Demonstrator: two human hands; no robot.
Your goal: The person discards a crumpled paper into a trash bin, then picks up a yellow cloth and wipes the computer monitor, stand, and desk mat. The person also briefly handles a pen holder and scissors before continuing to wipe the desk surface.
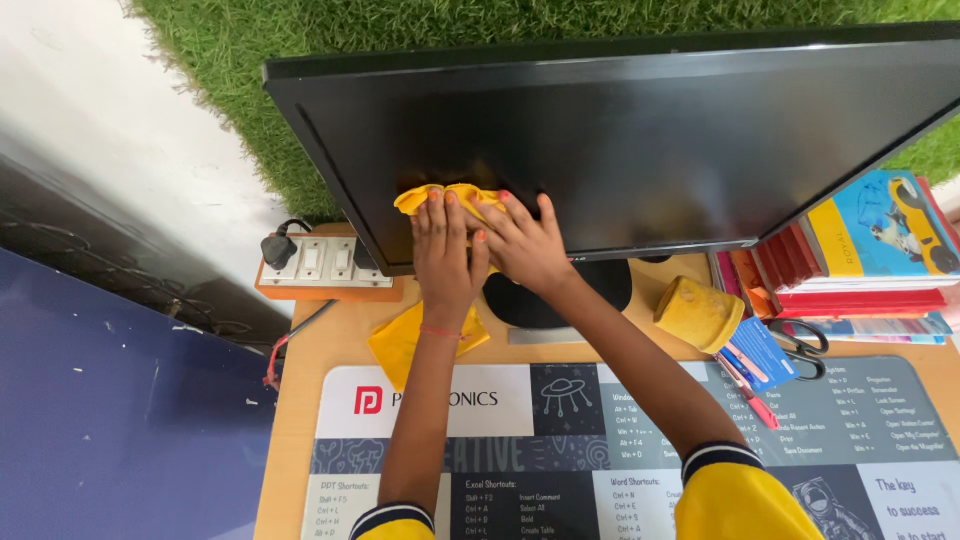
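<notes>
Together, the left hand (445,255) and right hand (525,245) lay flat, fingers spread, pressing a yellow cloth (450,197) against the monitor (620,140) screen's lower edge; flat palms spread pressure; a switchboard (325,262) sat behind.

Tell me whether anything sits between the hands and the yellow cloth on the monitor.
Nothing visible does. The left hand and right hand both press directly on the yellow cloth, which lies against the monitor screen.

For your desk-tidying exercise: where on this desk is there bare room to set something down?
The desk mat lies bare between the forearms and left of the left hand. It is crowded at the right, with yellow cup, scissors and books, and under the monitor stand.
</notes>
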